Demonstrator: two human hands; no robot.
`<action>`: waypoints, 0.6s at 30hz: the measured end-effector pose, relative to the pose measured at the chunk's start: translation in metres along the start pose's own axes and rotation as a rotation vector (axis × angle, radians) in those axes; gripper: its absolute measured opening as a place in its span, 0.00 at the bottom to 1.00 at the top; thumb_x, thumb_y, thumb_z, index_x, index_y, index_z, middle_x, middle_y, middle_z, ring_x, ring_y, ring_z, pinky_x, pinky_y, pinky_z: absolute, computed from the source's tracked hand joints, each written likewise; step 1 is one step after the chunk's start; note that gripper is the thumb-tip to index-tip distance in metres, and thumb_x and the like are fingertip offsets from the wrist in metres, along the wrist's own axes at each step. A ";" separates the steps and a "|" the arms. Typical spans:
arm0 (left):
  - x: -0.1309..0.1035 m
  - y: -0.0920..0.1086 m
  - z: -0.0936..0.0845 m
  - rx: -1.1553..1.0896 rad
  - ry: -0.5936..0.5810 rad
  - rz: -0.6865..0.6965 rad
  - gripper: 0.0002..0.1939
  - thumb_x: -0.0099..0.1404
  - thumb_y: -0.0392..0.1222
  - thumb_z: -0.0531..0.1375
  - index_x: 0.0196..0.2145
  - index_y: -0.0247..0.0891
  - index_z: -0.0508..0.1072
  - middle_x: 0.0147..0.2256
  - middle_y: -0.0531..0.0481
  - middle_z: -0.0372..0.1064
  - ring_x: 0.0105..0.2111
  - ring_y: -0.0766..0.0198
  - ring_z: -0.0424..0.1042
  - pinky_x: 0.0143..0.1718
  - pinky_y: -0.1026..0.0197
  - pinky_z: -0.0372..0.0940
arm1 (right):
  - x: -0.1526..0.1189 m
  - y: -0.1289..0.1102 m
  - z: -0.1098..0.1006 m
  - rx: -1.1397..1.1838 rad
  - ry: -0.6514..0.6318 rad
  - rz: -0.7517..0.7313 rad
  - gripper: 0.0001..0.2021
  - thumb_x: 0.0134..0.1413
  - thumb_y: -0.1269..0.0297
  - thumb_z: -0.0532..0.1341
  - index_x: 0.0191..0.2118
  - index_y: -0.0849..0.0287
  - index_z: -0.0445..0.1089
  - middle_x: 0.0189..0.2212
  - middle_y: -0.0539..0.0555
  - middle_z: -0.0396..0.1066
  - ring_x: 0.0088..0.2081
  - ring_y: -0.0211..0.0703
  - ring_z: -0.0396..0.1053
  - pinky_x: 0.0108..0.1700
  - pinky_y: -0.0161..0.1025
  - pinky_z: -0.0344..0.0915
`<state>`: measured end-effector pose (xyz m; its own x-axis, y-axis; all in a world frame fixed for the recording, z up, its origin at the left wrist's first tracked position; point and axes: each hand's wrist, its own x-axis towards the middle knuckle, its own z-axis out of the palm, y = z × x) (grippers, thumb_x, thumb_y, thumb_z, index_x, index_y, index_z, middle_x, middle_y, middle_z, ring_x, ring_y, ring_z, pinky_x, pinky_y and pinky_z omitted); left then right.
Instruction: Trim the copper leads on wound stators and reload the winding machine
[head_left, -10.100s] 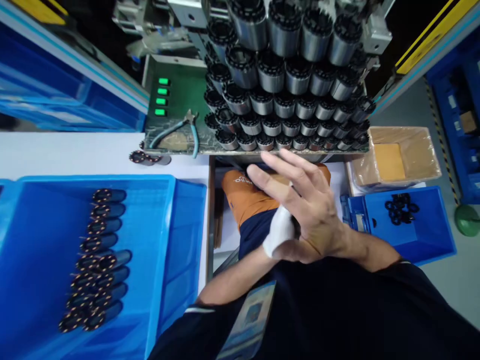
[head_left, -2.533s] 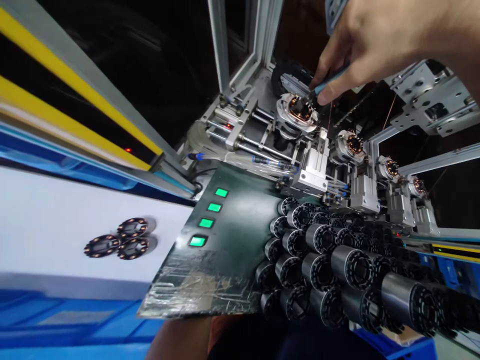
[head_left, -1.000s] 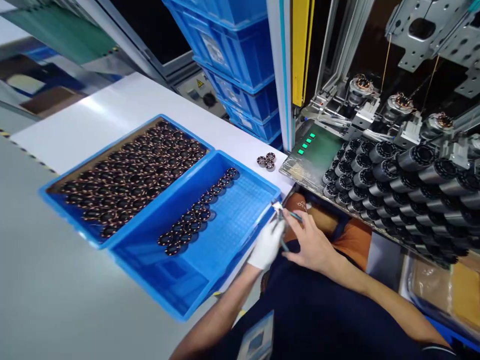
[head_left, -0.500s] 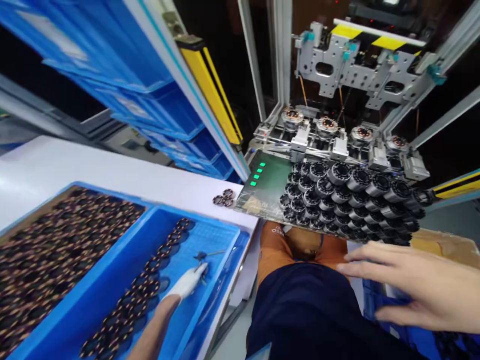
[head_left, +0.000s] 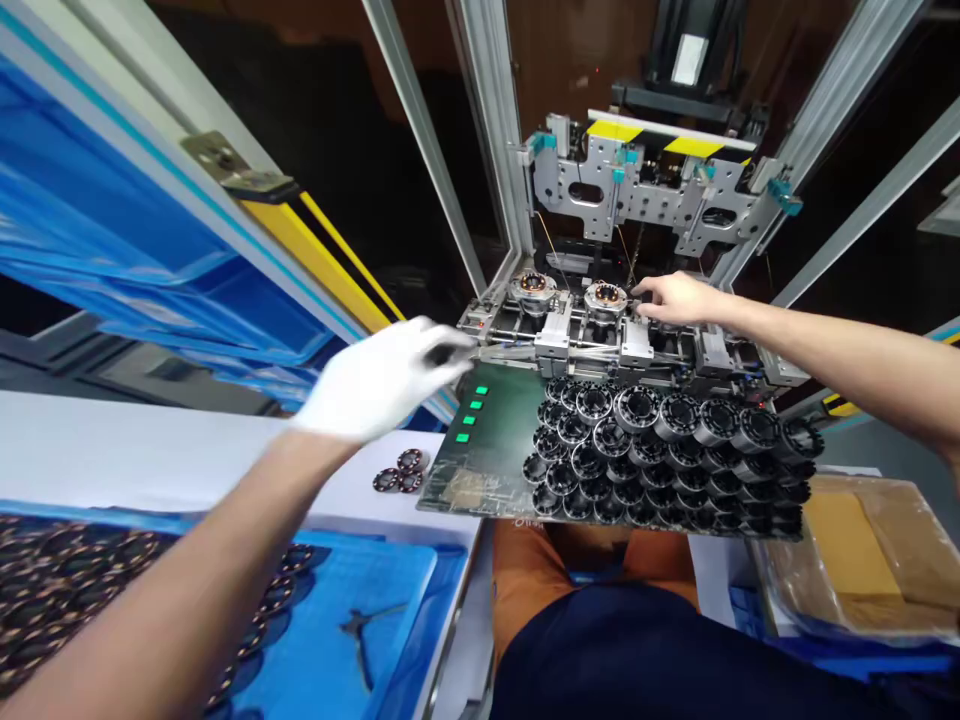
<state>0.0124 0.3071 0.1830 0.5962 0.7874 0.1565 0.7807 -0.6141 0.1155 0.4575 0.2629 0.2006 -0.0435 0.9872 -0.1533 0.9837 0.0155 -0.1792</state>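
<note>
My left hand (head_left: 382, 378), in a white glove and blurred, is over the left end of the machine's fixture row. Its fingertips are curled together around a dark spot I cannot make out. My bare right hand (head_left: 675, 298) reaches in from the right, thumb and forefinger apart, beside the second fixture's copper-wound ring (head_left: 606, 295); the fixture behind this hand is hidden. Further left sits another wound ring (head_left: 533, 283) in its fixture. Stacked metal rings (head_left: 637, 408) stand on the green plate (head_left: 510, 400) in front.
Three small wound rings (head_left: 409, 460) lie on the white table (head_left: 315, 470). Pliers (head_left: 358, 630) rest in the blue tray (head_left: 412, 600) at lower left, near many wound parts. Yellow-edged posts and metal frames flank the machine. A wrapped brown packet (head_left: 855, 545) lies at right.
The view has turned. My left hand has left the pliers in the tray and risen to the machine. My right hand has moved from the lower right to the fixtures.
</note>
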 end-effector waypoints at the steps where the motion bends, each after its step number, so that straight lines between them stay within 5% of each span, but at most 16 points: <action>1: 0.039 0.017 0.000 0.027 0.000 0.059 0.26 0.80 0.54 0.59 0.66 0.39 0.82 0.61 0.40 0.78 0.61 0.44 0.75 0.67 0.44 0.68 | 0.015 0.002 0.005 -0.028 -0.002 0.010 0.26 0.76 0.59 0.63 0.72 0.66 0.77 0.52 0.63 0.87 0.50 0.51 0.83 0.57 0.43 0.75; 4: 0.135 0.051 0.016 0.101 -0.023 0.177 0.27 0.81 0.51 0.62 0.71 0.40 0.80 0.70 0.38 0.72 0.65 0.42 0.69 0.69 0.45 0.66 | 0.041 0.000 0.017 -0.070 0.009 0.023 0.17 0.71 0.64 0.68 0.58 0.66 0.85 0.51 0.65 0.88 0.52 0.54 0.83 0.55 0.42 0.74; 7: 0.191 0.063 0.041 0.233 -0.086 0.250 0.25 0.82 0.45 0.58 0.70 0.40 0.80 0.67 0.35 0.73 0.66 0.38 0.68 0.65 0.44 0.66 | 0.050 -0.004 0.011 -0.085 0.045 -0.007 0.11 0.67 0.69 0.68 0.50 0.62 0.87 0.49 0.63 0.88 0.51 0.55 0.84 0.54 0.43 0.74; 13: 0.226 0.054 0.063 0.259 -0.174 0.307 0.18 0.75 0.43 0.63 0.53 0.34 0.88 0.60 0.34 0.78 0.65 0.38 0.69 0.66 0.44 0.65 | 0.060 -0.014 -0.029 -0.016 0.092 -0.081 0.14 0.71 0.64 0.68 0.56 0.60 0.85 0.43 0.58 0.88 0.46 0.54 0.85 0.57 0.47 0.76; 16: 0.238 0.032 0.050 0.217 -0.204 0.317 0.17 0.76 0.47 0.65 0.51 0.36 0.90 0.56 0.39 0.81 0.63 0.42 0.70 0.65 0.47 0.67 | 0.074 -0.024 -0.027 0.057 -0.211 0.026 0.28 0.71 0.59 0.73 0.72 0.60 0.76 0.34 0.54 0.86 0.36 0.52 0.85 0.48 0.47 0.79; 18: 0.245 0.014 0.040 0.172 -0.203 0.300 0.19 0.76 0.51 0.67 0.54 0.37 0.90 0.55 0.40 0.81 0.60 0.44 0.72 0.63 0.47 0.68 | 0.087 -0.032 -0.014 0.066 -0.394 0.113 0.31 0.70 0.57 0.75 0.72 0.62 0.75 0.31 0.54 0.85 0.33 0.50 0.83 0.42 0.44 0.79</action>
<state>0.1773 0.4933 0.1834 0.8139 0.5796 -0.0405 0.5760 -0.8140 -0.0744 0.4247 0.3503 0.2071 -0.0121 0.8457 -0.5335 0.9734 -0.1122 -0.1999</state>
